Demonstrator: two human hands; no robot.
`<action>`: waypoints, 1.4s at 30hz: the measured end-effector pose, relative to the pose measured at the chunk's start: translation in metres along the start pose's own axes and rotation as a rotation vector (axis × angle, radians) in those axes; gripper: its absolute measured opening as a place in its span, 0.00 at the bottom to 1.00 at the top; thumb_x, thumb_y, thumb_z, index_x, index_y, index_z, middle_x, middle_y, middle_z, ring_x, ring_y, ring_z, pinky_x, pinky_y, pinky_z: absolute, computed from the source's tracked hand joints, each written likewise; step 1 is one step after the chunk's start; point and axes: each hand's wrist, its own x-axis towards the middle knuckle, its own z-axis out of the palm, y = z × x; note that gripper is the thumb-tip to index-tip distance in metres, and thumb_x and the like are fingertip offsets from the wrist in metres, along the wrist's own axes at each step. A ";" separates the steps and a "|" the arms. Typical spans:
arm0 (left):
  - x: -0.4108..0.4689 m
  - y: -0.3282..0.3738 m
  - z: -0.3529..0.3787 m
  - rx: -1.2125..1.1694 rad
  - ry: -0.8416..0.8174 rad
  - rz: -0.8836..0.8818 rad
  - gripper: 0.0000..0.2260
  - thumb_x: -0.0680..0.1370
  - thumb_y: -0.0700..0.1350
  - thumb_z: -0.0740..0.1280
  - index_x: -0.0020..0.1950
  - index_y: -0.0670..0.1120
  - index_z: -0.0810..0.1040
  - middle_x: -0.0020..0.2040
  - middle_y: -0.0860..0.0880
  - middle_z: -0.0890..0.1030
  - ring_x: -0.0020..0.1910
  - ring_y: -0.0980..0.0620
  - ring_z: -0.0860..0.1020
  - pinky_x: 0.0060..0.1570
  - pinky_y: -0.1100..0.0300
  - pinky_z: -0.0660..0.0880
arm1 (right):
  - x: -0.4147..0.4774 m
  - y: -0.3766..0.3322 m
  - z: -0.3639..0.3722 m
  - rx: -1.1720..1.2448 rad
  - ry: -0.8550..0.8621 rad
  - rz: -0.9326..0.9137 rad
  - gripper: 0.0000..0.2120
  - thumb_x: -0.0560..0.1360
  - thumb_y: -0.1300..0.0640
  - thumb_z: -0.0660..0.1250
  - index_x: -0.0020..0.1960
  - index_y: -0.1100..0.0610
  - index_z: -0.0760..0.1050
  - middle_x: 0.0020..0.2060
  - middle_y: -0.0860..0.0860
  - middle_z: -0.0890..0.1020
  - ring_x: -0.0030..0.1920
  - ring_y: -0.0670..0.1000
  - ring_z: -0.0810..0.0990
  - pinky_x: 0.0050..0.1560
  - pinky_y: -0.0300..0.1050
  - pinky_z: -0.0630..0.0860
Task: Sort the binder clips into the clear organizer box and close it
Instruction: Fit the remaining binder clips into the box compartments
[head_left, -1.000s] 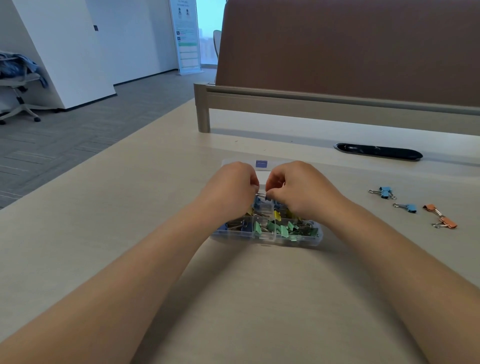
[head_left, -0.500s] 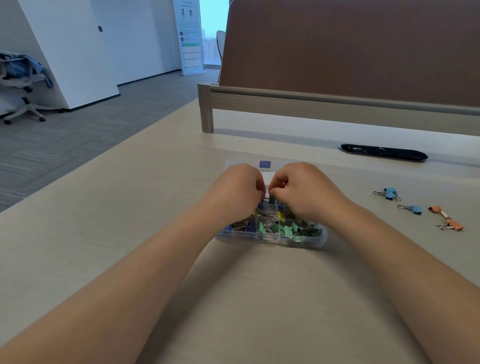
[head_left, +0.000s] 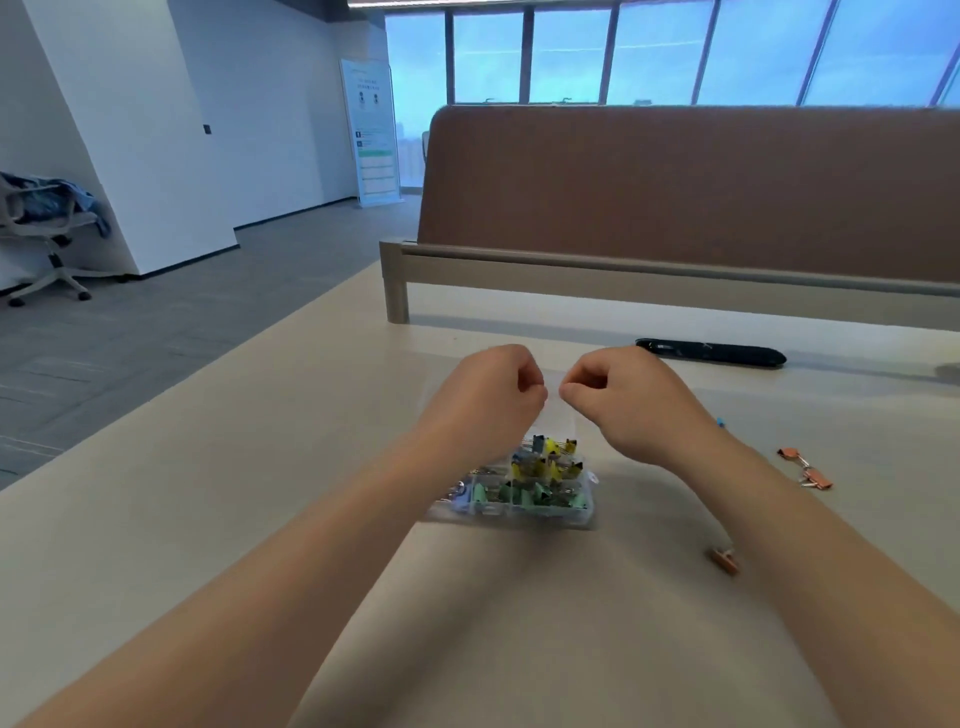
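Observation:
The clear organizer box (head_left: 511, 512) sits on the beige desk, with yellow, green and blue binder clips (head_left: 540, 470) in its compartments. Its see-through lid (head_left: 558, 415) stands lifted behind the compartments. My left hand (head_left: 483, 400) and my right hand (head_left: 623, 400) are above the box's far side, fingertips pinched on the lid's upper edge and almost touching each other. Loose orange clips (head_left: 805, 467) lie to the right, and one more orange clip (head_left: 726, 560) lies nearer me. A blue clip (head_left: 721, 422) peeks out behind my right wrist.
A black oblong cable slot (head_left: 711, 352) is set into the desk behind the box. A brown partition (head_left: 675, 182) on a grey rail closes off the desk's far side. The desk's left edge (head_left: 208, 379) drops to the floor, with an office chair (head_left: 47, 234) beyond.
Both hands have come up from inside the box and now pinch the lid, which has risen off the desk. The camera has tilted upward, and one more orange clip has come into view.

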 end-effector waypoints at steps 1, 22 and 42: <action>0.001 0.009 0.004 0.004 -0.012 0.007 0.05 0.79 0.44 0.63 0.48 0.49 0.78 0.42 0.52 0.79 0.41 0.54 0.76 0.41 0.59 0.74 | -0.005 0.007 -0.006 -0.009 0.005 0.019 0.08 0.79 0.53 0.64 0.43 0.50 0.80 0.38 0.45 0.81 0.40 0.46 0.78 0.37 0.40 0.71; 0.047 0.104 0.132 0.169 -0.224 0.082 0.11 0.77 0.38 0.62 0.56 0.45 0.82 0.53 0.46 0.81 0.50 0.46 0.79 0.52 0.55 0.77 | -0.037 0.151 -0.070 -0.301 -0.019 0.305 0.14 0.77 0.59 0.66 0.61 0.53 0.80 0.58 0.51 0.81 0.57 0.52 0.79 0.58 0.43 0.73; 0.078 0.097 0.170 0.320 -0.252 0.099 0.12 0.77 0.41 0.63 0.60 0.42 0.77 0.57 0.43 0.78 0.56 0.43 0.77 0.54 0.53 0.75 | 0.001 0.177 -0.058 -0.453 -0.003 0.229 0.17 0.77 0.62 0.65 0.64 0.54 0.78 0.59 0.54 0.78 0.56 0.58 0.79 0.55 0.51 0.77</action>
